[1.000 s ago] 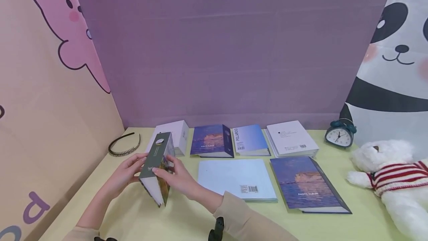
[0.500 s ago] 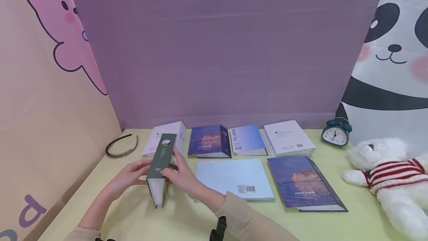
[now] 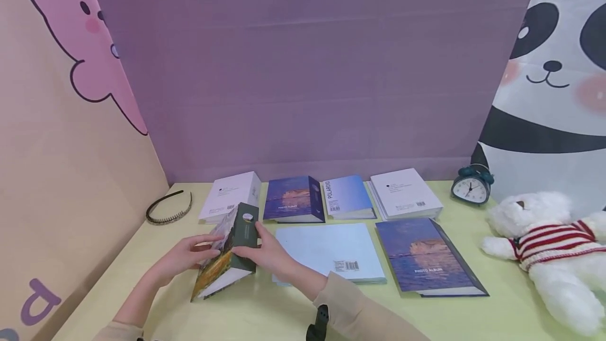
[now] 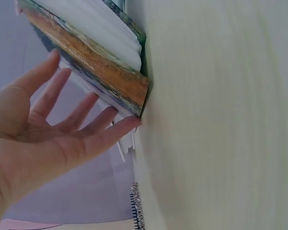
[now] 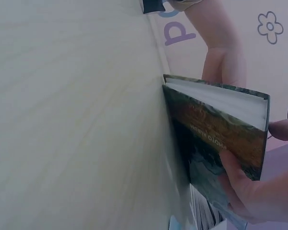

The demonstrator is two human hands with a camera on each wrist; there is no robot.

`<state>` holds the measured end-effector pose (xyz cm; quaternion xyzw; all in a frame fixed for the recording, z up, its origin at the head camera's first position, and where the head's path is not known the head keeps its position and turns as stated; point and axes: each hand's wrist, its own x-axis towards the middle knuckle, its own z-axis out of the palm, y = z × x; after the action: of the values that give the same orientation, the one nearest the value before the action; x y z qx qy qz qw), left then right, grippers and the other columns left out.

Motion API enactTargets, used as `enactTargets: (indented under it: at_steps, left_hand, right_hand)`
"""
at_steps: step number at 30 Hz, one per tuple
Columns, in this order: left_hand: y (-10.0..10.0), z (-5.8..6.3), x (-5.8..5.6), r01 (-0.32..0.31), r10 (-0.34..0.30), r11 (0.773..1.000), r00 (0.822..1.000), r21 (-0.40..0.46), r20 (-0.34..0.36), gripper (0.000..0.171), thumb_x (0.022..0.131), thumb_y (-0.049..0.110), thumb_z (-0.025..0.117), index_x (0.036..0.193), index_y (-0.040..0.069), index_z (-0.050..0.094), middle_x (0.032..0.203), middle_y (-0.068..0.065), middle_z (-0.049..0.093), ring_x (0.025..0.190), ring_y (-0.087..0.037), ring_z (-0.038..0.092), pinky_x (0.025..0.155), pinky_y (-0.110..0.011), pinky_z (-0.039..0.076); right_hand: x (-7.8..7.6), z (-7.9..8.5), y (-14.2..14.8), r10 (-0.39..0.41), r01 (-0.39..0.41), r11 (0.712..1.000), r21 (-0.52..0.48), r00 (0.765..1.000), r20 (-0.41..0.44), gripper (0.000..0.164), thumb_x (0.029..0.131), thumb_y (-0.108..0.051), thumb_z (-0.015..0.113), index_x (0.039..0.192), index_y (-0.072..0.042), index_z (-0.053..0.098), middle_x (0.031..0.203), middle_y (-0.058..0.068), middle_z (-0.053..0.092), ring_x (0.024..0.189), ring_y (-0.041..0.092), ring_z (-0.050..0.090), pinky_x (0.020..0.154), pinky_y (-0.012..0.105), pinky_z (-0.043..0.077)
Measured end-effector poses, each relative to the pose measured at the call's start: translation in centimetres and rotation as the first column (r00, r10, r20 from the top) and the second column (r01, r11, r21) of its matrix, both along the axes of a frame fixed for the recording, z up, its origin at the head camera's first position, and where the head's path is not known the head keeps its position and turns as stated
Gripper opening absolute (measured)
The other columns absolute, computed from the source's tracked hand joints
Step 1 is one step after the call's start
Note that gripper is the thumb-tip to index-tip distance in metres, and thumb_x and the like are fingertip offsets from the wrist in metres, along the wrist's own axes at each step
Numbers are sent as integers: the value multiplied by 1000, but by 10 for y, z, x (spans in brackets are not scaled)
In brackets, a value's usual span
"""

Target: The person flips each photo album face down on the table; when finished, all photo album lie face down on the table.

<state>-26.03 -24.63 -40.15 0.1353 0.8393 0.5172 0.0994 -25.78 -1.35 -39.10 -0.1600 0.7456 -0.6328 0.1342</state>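
A thick photo album (image 3: 244,233) with a dark green spine and a painted landscape cover leans to the left, spine raised on its right side, its lower edge close to the table. My right hand (image 3: 272,254) pinches it at the spine. In the right wrist view, that hand's fingers (image 5: 235,172) lie on the cover lettered PHOTO ALBUM, thumb at the spine. My left hand (image 3: 182,259) touches the opposite cover. Seen from the left wrist, this left hand (image 4: 53,134) has its fingers spread and fairly straight, with tips along the album's (image 4: 93,62) painted side.
Behind lie a white album (image 3: 229,193), a purple-blue photo album (image 3: 289,193), a blue POLAROID album (image 3: 347,193) and another white album (image 3: 407,191). Nearer are a pale blue album (image 3: 326,249) and another sunset-cover album (image 3: 426,257). A headband (image 3: 165,220), alarm clock (image 3: 470,188) and teddy bear (image 3: 544,257) flank them.
The album has gone from standing spine-up between both hands to leaning left, so its painted cover now shows. My left hand's hold has loosened to a touch; the right still grips the spine.
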Motion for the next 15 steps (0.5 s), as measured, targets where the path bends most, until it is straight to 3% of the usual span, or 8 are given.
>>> enactTargets:
  at_steps: [4,7,15]
  left_hand:
    - [-1,-2,-1,-3,3,1000,1000,-27,-17,56,88,31,65,136,6,50,146,-24,34,124,-36,48,79,-32,53]
    - [-1,-2,-2,-24,22,998,999,-63,-29,55,87,32,66,135,8,51,147,-24,34,126,-41,44,84,-38,53]
    - [-1,-4,1,-44,31,984,997,-172,-76,52,86,29,67,132,8,54,144,-22,40,130,-45,36,99,-61,37]
  right_hand:
    - [-3,-4,3,5,-3,997,72,1000,-26,88,85,-33,69,150,-4,17,134,19,50,115,32,57,92,44,50]
    - [-5,-5,5,16,-10,994,113,999,-50,87,84,-35,70,149,-3,21,133,19,52,113,31,59,90,43,52]
    - [-8,-14,8,46,-9,956,294,992,-119,85,82,-38,71,144,4,30,146,23,35,117,33,53,93,45,49]
